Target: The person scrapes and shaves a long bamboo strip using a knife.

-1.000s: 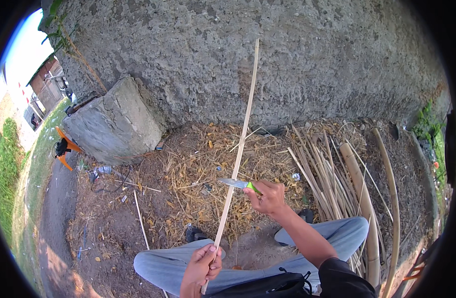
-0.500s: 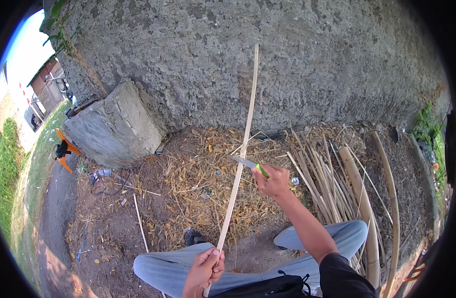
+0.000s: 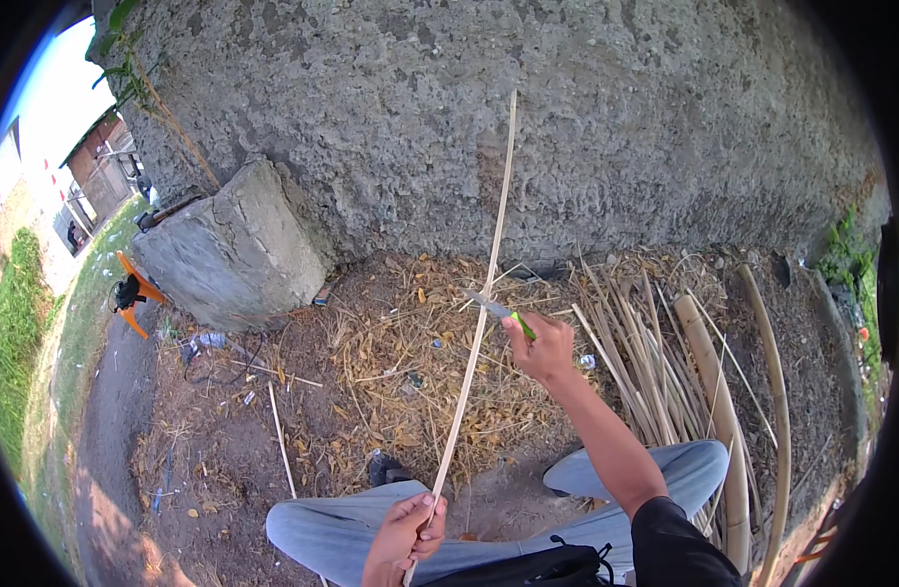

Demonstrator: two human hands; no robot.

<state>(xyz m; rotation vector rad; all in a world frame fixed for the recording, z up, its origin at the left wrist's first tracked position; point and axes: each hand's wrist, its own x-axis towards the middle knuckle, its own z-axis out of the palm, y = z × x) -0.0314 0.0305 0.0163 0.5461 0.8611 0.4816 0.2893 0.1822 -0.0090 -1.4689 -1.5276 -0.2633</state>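
A long, pale bamboo strip (image 3: 463,403) slants up and away from my lap toward the rough wall. Its near end is gripped by my left hand (image 3: 406,533), fingers wrapped round it above my thigh. My right hand (image 3: 544,347) is closed on a small knife with a green handle (image 3: 523,326). The knife's grey blade (image 3: 489,304) lies across the strip around its middle and appears to touch it. Part of the knife's handle is hidden in my fingers.
Bamboo strips (image 3: 637,362) lie in a heap on the right, beside thicker bamboo poles (image 3: 716,411). A concrete block (image 3: 236,249) stands at the left against the wall (image 3: 606,127). Dry leaves and shavings (image 3: 391,342) cover the ground. An orange and black object (image 3: 136,293) is farther left.
The strip now shows a narrower side, as if turned in my left hand. The knife sits slightly farther up in the picture, its blade still at the strip; the whole view has shifted slightly.
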